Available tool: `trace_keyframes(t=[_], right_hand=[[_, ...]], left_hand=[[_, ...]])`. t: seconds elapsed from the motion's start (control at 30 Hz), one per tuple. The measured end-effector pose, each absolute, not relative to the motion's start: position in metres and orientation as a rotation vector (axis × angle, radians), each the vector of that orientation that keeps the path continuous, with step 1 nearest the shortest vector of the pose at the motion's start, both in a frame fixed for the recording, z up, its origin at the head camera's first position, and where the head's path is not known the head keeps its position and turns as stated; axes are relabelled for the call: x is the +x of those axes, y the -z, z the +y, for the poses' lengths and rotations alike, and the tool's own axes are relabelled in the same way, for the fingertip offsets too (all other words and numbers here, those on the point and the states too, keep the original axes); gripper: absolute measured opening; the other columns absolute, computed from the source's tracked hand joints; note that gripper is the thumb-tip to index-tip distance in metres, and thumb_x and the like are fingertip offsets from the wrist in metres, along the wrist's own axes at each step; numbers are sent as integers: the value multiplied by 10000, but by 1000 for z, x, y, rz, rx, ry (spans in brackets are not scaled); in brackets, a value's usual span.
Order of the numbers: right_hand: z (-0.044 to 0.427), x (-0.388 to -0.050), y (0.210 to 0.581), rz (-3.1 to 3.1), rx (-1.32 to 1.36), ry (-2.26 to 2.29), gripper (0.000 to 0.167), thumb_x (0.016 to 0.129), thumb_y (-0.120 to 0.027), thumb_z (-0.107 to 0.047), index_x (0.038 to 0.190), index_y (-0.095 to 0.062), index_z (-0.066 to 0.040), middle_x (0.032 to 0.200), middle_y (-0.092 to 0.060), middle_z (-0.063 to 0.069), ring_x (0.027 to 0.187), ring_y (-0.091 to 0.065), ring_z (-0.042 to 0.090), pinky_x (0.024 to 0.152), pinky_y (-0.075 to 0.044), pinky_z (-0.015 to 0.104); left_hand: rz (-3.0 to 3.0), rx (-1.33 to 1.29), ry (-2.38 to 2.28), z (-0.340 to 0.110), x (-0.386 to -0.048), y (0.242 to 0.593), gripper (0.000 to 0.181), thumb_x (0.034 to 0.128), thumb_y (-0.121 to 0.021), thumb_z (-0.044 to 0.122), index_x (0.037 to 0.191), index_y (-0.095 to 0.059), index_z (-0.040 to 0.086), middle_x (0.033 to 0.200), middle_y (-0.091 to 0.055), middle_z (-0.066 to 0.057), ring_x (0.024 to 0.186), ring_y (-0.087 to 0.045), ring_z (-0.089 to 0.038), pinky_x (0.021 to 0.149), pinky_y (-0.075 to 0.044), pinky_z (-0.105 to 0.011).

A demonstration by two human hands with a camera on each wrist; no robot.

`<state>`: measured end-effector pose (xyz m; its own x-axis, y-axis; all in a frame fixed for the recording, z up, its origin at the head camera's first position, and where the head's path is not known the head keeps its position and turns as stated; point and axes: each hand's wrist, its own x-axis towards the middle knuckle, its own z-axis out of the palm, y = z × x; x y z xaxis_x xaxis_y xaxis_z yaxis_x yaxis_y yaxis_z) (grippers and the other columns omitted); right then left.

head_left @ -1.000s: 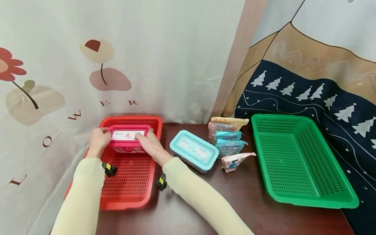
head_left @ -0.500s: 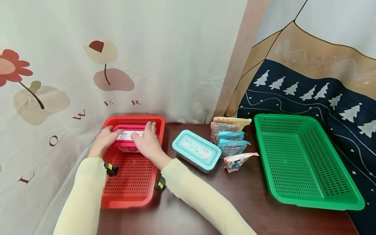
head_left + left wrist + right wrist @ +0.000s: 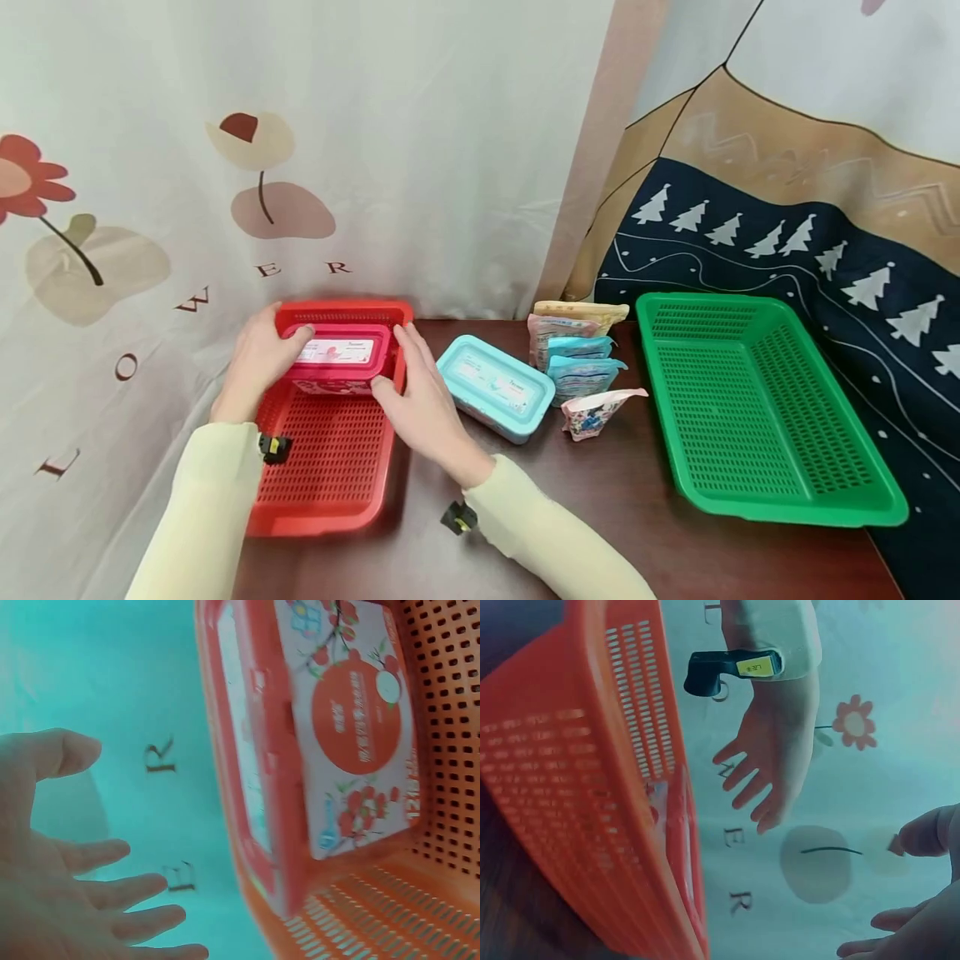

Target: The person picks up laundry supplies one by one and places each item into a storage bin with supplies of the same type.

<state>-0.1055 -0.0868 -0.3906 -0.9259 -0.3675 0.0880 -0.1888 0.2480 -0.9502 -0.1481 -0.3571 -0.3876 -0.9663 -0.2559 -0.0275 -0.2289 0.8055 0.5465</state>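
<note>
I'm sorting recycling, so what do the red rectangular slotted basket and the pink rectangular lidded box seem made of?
Red slotted basket: probably moulded plastic, satin finish, given its regular slots and rounded rim.
Pink lidded box: likely smooth plastic, slightly glossy, judging by its rounded, moulded-looking lid.

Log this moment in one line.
left hand: holding nothing | right hand: holding nothing | pink box: in red basket | light-blue box: on table

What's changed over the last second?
The left hand and right hand have let go of the pink rectangular plastic box, fingers now open. The right hand has moved right, to the right rim of the red perforated plastic basket.

Unchanged: that box, still inside at the far end; the light-blue rectangular plastic box, multicoloured soft pouches and green perforated plastic basket.
</note>
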Motion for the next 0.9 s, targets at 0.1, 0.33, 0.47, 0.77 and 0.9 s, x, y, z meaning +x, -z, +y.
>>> trace_keyframes(t=[0.1,0.33,0.47,0.77,0.9], right_hand=[[-69,-95,393,2401,-569,1749,704,983,-578,-330,1634,-315,-280,1669,-234,-181,1508,-288,100,1183,-337,519],[-30,-77,403,2558,-646,1742,633,993,-592,-308,1591,-394,-252,1611,-385,-84,1487,-332,137,1187,-329,496],[-10,-69,414,2624,-638,1760,609,988,-619,-271,1567,-434,-235,1595,-428,-28,1483,-350,147,1185,-327,494],[34,-54,437,2678,-497,1747,624,980,-670,-182,1558,-450,-258,1613,-389,-103,1498,-330,116,1166,-335,539],[45,-49,444,2721,-489,1701,641,978,-672,-186,1573,-438,-225,1635,-377,-49,1509,-333,184,1151,-333,582]], left_hand=[[-2891,366,846,-347,-143,381,806,1029,-520,415,1591,-228,-84,1561,-295,-397,1412,-298,-586,1111,-266,-724],[-2758,277,844,-314,-129,367,724,1009,-580,380,1569,-356,-22,1569,-373,-309,1433,-345,-512,1123,-279,-689],[-2714,215,889,-294,-122,365,702,1006,-601,372,1577,-373,32,1566,-401,-263,1404,-387,-489,1094,-310,-708],[-2694,57,1019,-250,-113,372,723,989,-636,348,1612,-341,127,1588,-405,-172,1403,-414,-417,1061,-380,-712],[-2679,-32,1033,-235,-112,376,696,987,-653,327,1586,-383,97,1580,-425,-157,1428,-411,-397,1092,-376,-673]])
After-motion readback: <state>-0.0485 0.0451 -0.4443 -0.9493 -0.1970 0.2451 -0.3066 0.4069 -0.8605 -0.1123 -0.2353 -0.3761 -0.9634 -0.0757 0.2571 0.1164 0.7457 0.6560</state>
